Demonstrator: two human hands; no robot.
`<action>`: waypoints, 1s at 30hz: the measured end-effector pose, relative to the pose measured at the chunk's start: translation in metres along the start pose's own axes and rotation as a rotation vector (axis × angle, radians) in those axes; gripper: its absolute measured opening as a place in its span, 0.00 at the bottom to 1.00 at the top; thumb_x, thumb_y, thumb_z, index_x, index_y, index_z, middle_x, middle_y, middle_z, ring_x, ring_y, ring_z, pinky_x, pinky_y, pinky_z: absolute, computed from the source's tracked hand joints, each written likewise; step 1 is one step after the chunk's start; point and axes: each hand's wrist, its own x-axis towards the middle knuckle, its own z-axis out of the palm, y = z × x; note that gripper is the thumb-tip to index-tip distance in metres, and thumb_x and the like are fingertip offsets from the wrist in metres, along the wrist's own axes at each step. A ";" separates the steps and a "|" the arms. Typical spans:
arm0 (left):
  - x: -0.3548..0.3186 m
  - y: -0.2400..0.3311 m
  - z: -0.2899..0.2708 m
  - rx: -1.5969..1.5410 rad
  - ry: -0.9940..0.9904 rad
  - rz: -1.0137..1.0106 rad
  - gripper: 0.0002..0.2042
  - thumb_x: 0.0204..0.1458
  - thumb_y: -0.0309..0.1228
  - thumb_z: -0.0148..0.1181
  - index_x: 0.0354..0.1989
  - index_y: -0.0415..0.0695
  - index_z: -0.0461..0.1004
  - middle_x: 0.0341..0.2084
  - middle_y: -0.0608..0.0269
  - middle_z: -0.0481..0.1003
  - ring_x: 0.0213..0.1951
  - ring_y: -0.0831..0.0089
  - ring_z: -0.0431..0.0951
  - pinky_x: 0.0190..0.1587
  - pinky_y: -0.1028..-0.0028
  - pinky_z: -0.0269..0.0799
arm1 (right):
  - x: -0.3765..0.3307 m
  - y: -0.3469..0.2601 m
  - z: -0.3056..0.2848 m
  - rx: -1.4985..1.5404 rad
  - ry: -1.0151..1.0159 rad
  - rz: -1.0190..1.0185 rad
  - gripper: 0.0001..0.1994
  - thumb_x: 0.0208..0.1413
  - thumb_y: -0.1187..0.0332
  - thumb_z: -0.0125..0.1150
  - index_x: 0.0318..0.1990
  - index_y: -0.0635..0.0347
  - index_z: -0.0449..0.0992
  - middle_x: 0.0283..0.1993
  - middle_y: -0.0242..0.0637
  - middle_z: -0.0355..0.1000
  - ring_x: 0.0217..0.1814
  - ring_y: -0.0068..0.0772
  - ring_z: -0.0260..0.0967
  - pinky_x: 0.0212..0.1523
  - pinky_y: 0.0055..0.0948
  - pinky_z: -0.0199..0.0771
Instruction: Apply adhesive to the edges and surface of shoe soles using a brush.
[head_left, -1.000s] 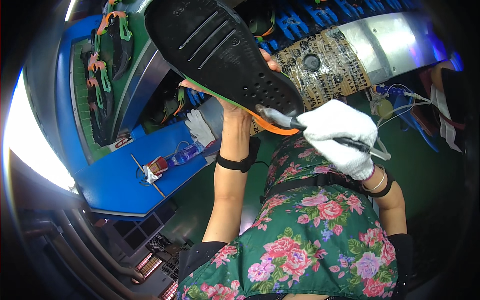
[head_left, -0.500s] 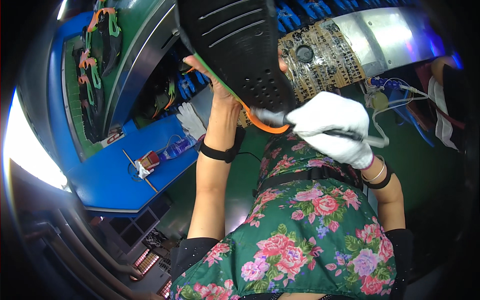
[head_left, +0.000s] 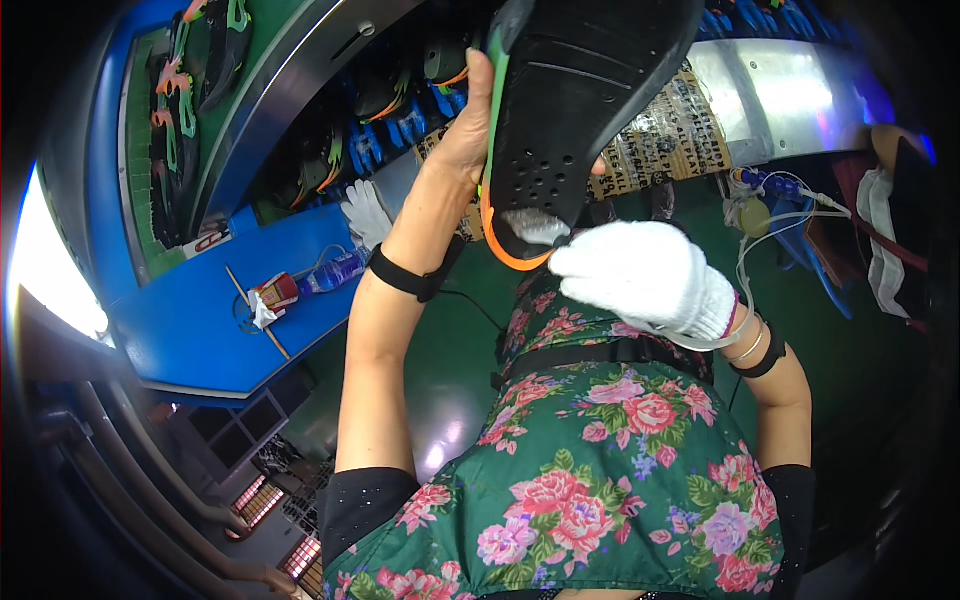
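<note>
Room: dark green floor (head_left: 410, 385), curved metal rail (head_left: 265, 105) running up from 10 to 11 o'clock; clock read from the middle of the view.
Blue table (head_left: 190, 345): 9 o'clock. On it, a red container (head_left: 280, 290) with a thin stick (head_left: 240, 285) beside it, then a bottle (head_left: 340, 271) with blue-purple colouring; a loose white glove (head_left: 367, 213) near 10.
Shoe rack, 10 o'clock: dark shoes (head_left: 180, 115) with coral and green trim.
Taped cardboard (head_left: 690, 135): between 1 and 2, next to bare metal.
Shoe in hand (head_left: 550, 110): 12 to 1 o'clock, black underside facing the wearer; grooves, round holes, green-and-orange edge.
Left hand (head_left: 468, 145): 12 o'clock, bare, clamped around the shoe; thumb along its left edge, fingertips showing past the right.
Right hand (head_left: 640, 282): 3 o'clock, white-gloved, fingers together around a brush (head_left: 538, 228); handle mostly hidden.
Bristles: over the orange-edged end, blurred.
Apron (head_left: 620, 450): 5 o'clock, green, floral.
</note>
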 end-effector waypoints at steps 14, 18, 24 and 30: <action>-0.001 0.000 0.010 0.215 0.146 -0.483 0.54 0.53 0.78 0.40 0.74 0.40 0.60 0.54 0.42 0.79 0.40 0.44 0.87 0.44 0.50 0.88 | 0.021 0.005 -0.034 0.515 -0.163 0.244 0.05 0.49 0.76 0.74 0.34 0.56 0.89 0.40 0.39 0.86 0.42 0.40 0.85 0.45 0.35 0.84; -0.011 -0.019 0.009 -0.280 0.357 -0.225 0.51 0.59 0.76 0.31 0.77 0.44 0.58 0.65 0.47 0.72 0.53 0.49 0.83 0.51 0.48 0.85 | 0.018 0.005 -0.046 0.624 0.256 0.624 0.05 0.52 0.80 0.72 0.37 0.66 0.87 0.42 0.45 0.85 0.42 0.34 0.84 0.45 0.33 0.83; -0.055 -0.074 -0.004 -0.399 0.396 -0.054 0.27 0.73 0.47 0.44 0.68 0.38 0.69 0.61 0.47 0.76 0.57 0.53 0.81 0.62 0.55 0.78 | 0.032 0.018 -0.067 0.135 0.332 0.311 0.08 0.53 0.79 0.73 0.41 0.61 0.88 0.43 0.39 0.86 0.46 0.35 0.84 0.51 0.35 0.81; -0.059 -0.075 0.022 -0.076 0.411 -0.193 0.25 0.72 0.44 0.50 0.68 0.39 0.68 0.64 0.47 0.73 0.62 0.52 0.77 0.65 0.46 0.75 | 0.023 0.011 -0.073 -0.025 0.153 0.161 0.15 0.51 0.77 0.72 0.47 0.58 0.86 0.45 0.40 0.85 0.46 0.41 0.83 0.48 0.37 0.82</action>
